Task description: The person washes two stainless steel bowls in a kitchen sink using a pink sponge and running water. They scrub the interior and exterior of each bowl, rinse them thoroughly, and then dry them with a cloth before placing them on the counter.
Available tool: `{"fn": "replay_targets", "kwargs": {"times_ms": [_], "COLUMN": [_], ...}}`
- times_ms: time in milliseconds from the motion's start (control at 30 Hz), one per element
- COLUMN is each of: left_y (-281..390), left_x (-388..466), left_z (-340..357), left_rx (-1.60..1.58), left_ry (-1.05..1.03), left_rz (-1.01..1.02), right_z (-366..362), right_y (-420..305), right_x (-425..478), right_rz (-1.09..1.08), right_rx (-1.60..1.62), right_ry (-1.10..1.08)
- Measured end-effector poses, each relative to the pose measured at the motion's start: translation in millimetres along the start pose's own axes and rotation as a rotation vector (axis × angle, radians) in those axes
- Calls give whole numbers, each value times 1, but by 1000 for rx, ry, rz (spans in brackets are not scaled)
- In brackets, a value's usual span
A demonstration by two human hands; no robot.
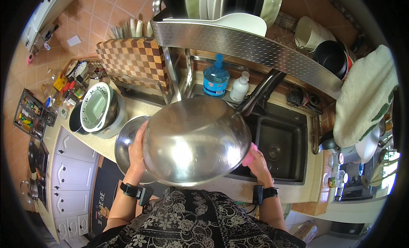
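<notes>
A large stainless steel wok (195, 145) is held up over the counter's front edge, its outer side towards me and its dark handle (260, 91) pointing to the upper right. My left hand (137, 149) grips the wok's left rim. At the lower right rim, my right hand (258, 161) holds a pink cloth or sponge (250, 156) against the metal. Partly hidden behind the wok and my left hand is a round steel lid or bowl (123, 152) on the counter. Right of the wok is a dark double sink (281, 145), its left part largely covered by the wok.
Behind the sink stand a blue pump bottle (216, 78) and a white pump bottle (239, 88), under a steel dish rack (249, 43). A checkered cutting board (134, 62) and a green-white colander (96, 107) stand left. A white towel (361, 97) hangs right.
</notes>
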State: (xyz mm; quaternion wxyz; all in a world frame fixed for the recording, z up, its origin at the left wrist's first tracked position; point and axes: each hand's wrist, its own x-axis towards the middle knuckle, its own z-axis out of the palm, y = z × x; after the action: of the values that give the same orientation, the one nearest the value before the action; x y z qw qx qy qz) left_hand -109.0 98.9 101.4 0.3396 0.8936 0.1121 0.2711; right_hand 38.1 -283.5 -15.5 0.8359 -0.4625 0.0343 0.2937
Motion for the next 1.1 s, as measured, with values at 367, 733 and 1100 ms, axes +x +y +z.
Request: {"fn": "replay_targets", "kwargs": {"times_ms": [367,733,1100], "left_y": [-5,-3,-22], "left_x": [7,1,-26], "left_z": [8,13,35], "left_rx": [207,86,-200], "left_ry": [41,-5,63], "left_rz": [330,203,-207], "right_z": [5,12,52], "right_y": [-6,-8,-32], "right_x": [-7,-7,-13], "right_rz": [-50,-265,-379], "right_rx": [55,42,-54], "right_ry": [-143,71,-3]}}
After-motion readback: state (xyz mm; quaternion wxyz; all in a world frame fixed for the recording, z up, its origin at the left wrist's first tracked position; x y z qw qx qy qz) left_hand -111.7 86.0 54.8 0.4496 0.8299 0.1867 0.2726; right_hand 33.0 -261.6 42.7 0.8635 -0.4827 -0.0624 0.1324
